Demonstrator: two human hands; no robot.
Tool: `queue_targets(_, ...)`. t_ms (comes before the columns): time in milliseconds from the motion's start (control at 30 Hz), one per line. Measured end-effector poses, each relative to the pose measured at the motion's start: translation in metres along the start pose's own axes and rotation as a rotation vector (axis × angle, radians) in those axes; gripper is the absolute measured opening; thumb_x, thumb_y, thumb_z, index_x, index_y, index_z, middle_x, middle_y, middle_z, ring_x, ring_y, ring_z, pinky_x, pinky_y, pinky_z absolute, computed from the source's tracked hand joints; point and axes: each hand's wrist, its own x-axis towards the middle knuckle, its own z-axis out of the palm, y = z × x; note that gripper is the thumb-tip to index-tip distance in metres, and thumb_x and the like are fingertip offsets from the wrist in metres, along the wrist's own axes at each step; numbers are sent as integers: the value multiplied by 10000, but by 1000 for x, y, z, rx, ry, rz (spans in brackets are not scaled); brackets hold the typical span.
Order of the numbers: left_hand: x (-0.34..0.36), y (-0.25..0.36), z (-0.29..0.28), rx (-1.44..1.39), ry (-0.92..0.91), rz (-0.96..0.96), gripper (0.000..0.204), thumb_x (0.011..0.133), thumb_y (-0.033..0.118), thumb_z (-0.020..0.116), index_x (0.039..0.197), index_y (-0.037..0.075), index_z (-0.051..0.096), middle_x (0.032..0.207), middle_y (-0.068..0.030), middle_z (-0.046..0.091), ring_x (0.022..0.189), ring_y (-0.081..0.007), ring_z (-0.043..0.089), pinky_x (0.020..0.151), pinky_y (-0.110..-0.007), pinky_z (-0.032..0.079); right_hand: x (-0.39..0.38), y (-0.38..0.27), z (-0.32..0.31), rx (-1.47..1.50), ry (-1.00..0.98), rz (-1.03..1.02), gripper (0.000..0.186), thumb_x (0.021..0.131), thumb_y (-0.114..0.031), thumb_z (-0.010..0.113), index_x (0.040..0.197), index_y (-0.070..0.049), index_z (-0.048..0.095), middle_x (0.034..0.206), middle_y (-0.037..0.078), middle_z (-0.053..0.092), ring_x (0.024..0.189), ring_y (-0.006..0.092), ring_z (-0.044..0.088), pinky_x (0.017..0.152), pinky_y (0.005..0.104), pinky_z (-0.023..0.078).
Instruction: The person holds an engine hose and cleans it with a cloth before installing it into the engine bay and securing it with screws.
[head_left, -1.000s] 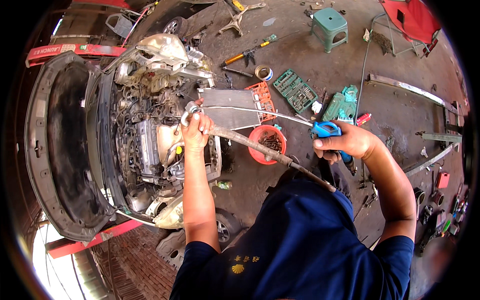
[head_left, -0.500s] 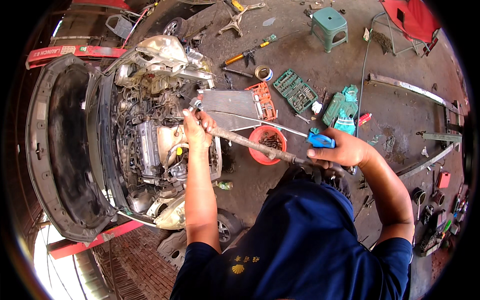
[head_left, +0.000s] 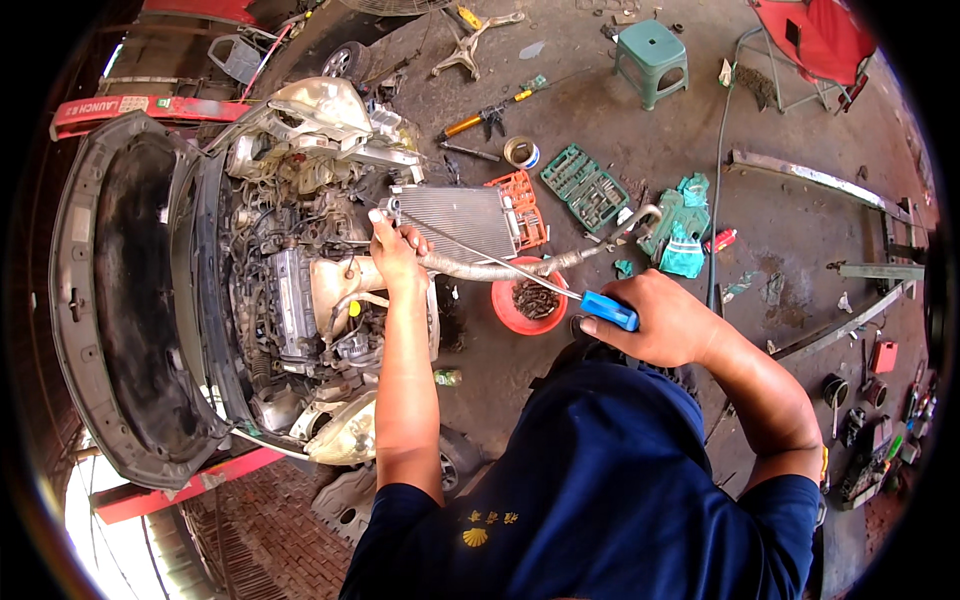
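Note:
My left hand is closed around a grey, sleeved hose, with a metal fitting at its thumb. The hose runs right across a red basin to a bent metal pipe end by the green tool cases. My right hand grips a blue air blow gun, whose long thin nozzle crosses the hose to the fitting in my left hand. The nozzle's tip is too small to make out.
An open engine bay is at left, a radiator ahead. A red basin of small parts, green socket case, orange case, green stool, red folding chair and steel beams surround me.
The hose's right end has swung away from my body, up toward the green cases. My right hand and the blow gun have moved left and down. My left hand has shifted slightly.

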Motion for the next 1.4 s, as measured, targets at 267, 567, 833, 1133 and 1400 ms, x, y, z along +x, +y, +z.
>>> queue_targets(267,-10,-4,3,83,-2,15,670,1069,706,545,956,48,501,605,-25,461,474,-163,456,524,-374,480,3,3,12,4,-24,49,401,997,-412,714,961,-14,756,831,246,724,856,465,716,806,542,566)
queue_targets(567,3,-7,-8,46,49,-16,688,1072,707,540,1084,20,510,617,-18,455,488,-163,457,517,-369,458,-18,50,40,91,-81,-43,359,1002,-375,728,1104,-30,726,924,243,734,923,458,715,831,520,570)
queue_targets(833,10,-15,-19,-56,106,-62,667,1075,690,555,1132,26,522,631,-3,423,524,-159,429,557,-380,468,-80,99,66,-20,62,129,315,965,-351,752,1105,-70,731,952,228,745,940,466,713,847,545,565)
queue_targets(1133,28,-26,-49,-113,238,-111,335,1094,380,682,1245,82,656,640,34,425,539,-124,422,591,-354,470,-147,168,77,105,354,469,315,1000,-320,745,1060,-12,719,870,240,725,833,449,709,774,481,552)
queue_targets(1400,34,-34,-78,-214,271,-159,282,1117,355,640,1176,80,627,645,33,410,529,-122,405,579,-341,417,-148,197,80,334,443,591,282,1007,-251,743,1061,25,730,899,117,802,845,170,738,811,377,578)
